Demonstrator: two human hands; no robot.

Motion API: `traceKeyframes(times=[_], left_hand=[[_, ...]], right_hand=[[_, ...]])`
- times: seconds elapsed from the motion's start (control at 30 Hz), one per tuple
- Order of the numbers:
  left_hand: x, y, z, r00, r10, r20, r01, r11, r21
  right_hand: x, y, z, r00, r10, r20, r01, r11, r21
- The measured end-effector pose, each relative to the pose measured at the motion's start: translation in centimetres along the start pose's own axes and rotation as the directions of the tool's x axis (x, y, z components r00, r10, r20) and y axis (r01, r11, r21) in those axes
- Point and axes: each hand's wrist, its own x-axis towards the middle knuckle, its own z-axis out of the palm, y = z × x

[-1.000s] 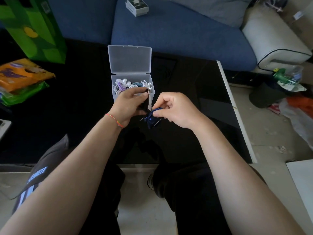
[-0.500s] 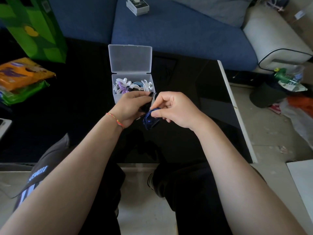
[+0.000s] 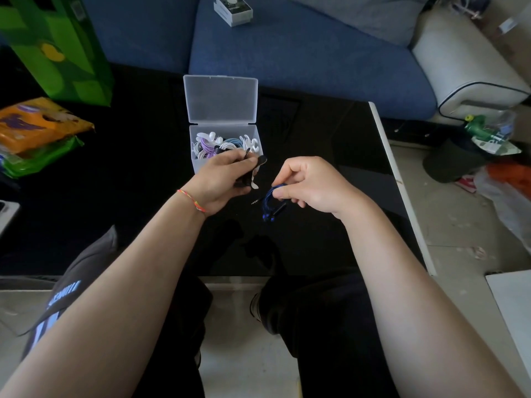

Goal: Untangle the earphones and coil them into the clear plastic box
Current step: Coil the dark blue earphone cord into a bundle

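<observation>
A black table (image 3: 86, 225) holds an open clear plastic box (image 3: 221, 110) filled with coiled earphones. Just in front of the box, the left hand (image 3: 221, 179) grips black earphones (image 3: 250, 170). Beside it, the right hand (image 3: 313, 185) pinches coiled blue earphones (image 3: 270, 201).

A glossy black table (image 3: 115, 196) is filling the middle of the frame, its white edge (image 3: 399, 185) running down the right. A blue sofa (image 3: 301, 53) is stretching across the top, with a white armrest (image 3: 465, 70) at upper right. Pale floor (image 3: 459, 231) is showing at right, catching soft daylight. A green bag (image 3: 57, 47) is standing at upper left.
</observation>
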Motion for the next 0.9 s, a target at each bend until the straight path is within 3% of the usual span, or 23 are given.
traceKeyframes(times=[0.17,0.3,0.53,0.9], left_hand=[[-0.3,0.2,0.0,0.993,0.112,-0.021,-0.11,0.991,0.073],[-0.4,-0.5,0.9,0.981,0.178,-0.073,-0.139,0.919,0.369],[-0.4,-1.6,2.2,0.921,0.369,-0.128,-0.214,0.75,0.625],[-0.6,-2.3,3.5,0.889,0.417,-0.191,-0.191,0.715,0.673]], right_hand=[[0.7,1.2,-0.2,0.968,0.078,-0.237,-0.093,0.994,-0.053],[1.0,1.1,0.2,0.932,0.074,-0.355,-0.101,0.993,-0.06],[1.2,0.6,1.3,0.914,0.042,-0.403,-0.056,0.998,-0.023],[1.4,0.3,2.8,0.886,-0.067,-0.458,-0.01,0.986,-0.164]])
